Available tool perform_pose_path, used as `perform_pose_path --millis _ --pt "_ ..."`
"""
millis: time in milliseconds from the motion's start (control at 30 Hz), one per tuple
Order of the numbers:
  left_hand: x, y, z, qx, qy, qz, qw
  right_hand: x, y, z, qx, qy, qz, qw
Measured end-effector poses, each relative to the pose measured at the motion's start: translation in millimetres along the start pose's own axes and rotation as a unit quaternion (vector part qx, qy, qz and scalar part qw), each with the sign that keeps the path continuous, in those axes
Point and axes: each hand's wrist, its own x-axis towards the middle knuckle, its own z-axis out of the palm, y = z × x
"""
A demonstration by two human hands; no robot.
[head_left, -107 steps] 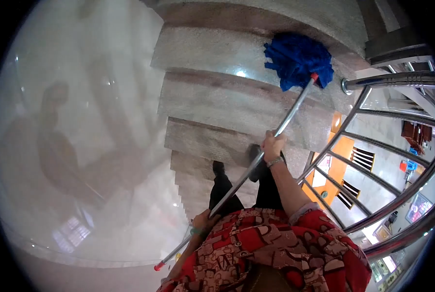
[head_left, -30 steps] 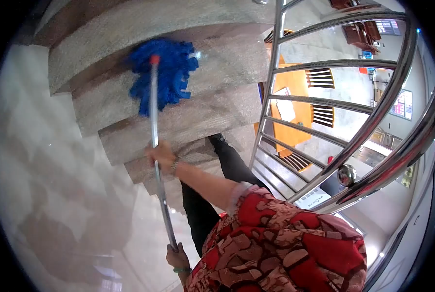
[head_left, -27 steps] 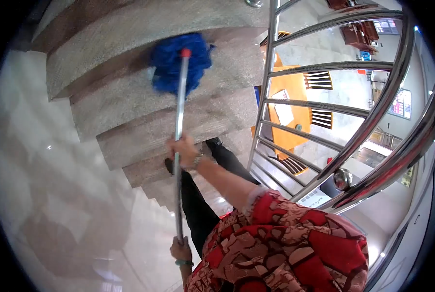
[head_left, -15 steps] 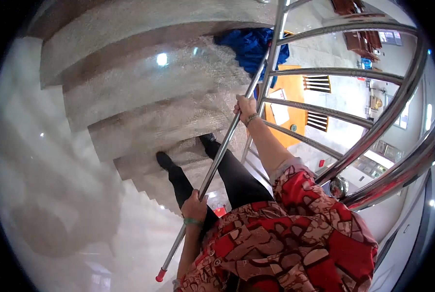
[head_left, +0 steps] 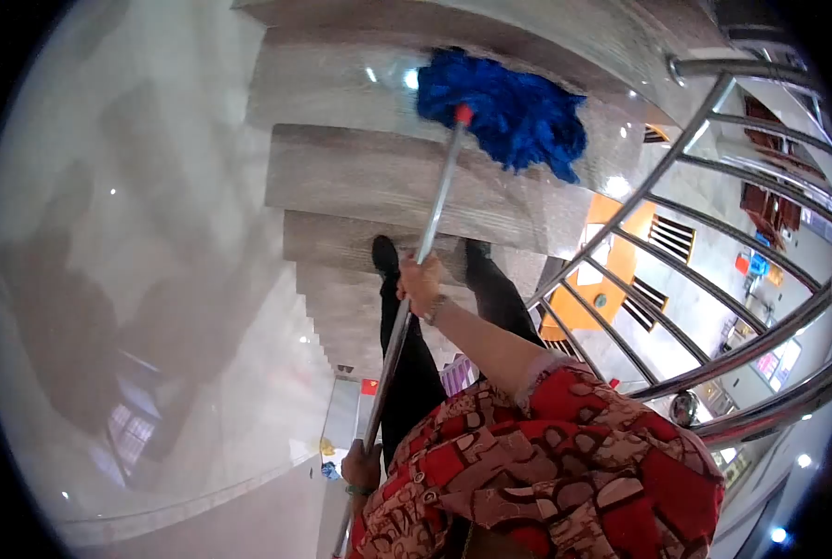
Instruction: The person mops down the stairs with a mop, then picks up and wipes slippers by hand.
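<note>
A mop with a shaggy blue head (head_left: 518, 116) and a red socket (head_left: 463, 115) rests on a stair tread in front of me. Its metal pole (head_left: 444, 186) slants down toward my body. My right hand (head_left: 421, 284), wearing a watch-like band, is wrapped round the middle of the pole. Lower down, near my left side, my left hand (head_left: 361, 465) with a green bracelet grips the pole close to its end. The pole's tip runs out of view at the bottom.
Stone steps (head_left: 360, 172) rise ahead, and my black shoes (head_left: 385, 253) stand on a lower one. A metal railing (head_left: 658, 196) runs along the right. Beyond it, below, are an orange table (head_left: 632, 224) and chairs. A pale glossy wall (head_left: 155, 279) is on the left.
The mop head has swung away from beside the railing toward the middle of the tread, now fully in view. Both hands have moved lower in view, and my view has shifted.
</note>
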Motion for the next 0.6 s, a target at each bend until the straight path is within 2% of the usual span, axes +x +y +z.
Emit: perform_pose_path --millis 33,100,167,233,267,333,367,433,467,533,567,600 --pt "-2.0 -13.6 12.4 -0.039 0.020 -0.021 0.999 12.3 17.2 9.6 0.029 -0.079 -0.041 0.996" --pt "-2.7 -34.6 39.3 -0.260 0.048 -0.048 0.963 2.6 -1.9 41.6 0.044 -0.101 0.058 0.992" --pt "-20.2 -12.7 36.2 -0.159 0.078 -0.035 0.984 -5.4 -21.7 67.9 0.029 -0.149 0.106 0.983" --pt "-23.7 -6.2 38.7 -0.199 0.109 -0.037 0.973 -5.3 -24.8 92.6 0.004 -0.190 0.128 0.973" --pt "-24.8 24.4 17.9 -0.167 0.096 -0.060 0.979 -1.4 -18.7 105.3 -0.006 -0.201 0.137 0.970" --pt "-15.2 42.2 -6.8 -0.131 0.084 -0.076 0.985 32.4 26.5 127.0 0.011 -0.318 0.039 0.947" --pt "-9.6 42.0 -11.8 -0.156 0.091 -0.062 0.982 27.4 22.5 136.5 0.013 -0.318 0.037 0.947" --pt "1.0 32.7 -11.6 -0.180 0.098 -0.045 0.978 8.6 2.4 152.3 -0.157 -0.177 -0.040 0.971" --pt "3.9 23.4 -7.9 -0.163 0.111 -0.044 0.979 12.2 -0.5 152.7 -0.155 -0.176 -0.042 0.971" --pt "11.1 11.8 -0.8 -0.133 0.112 -0.074 0.982 21.3 -13.7 149.8 -0.114 -0.304 0.032 0.945" --pt "9.8 22.3 -9.2 -0.132 0.113 -0.070 0.982 22.0 -23.3 151.4 -0.112 -0.304 0.029 0.946" --pt "4.0 41.9 -25.2 -0.117 0.110 -0.063 0.985 19.5 -36.6 153.1 -0.053 -0.291 0.068 0.953"
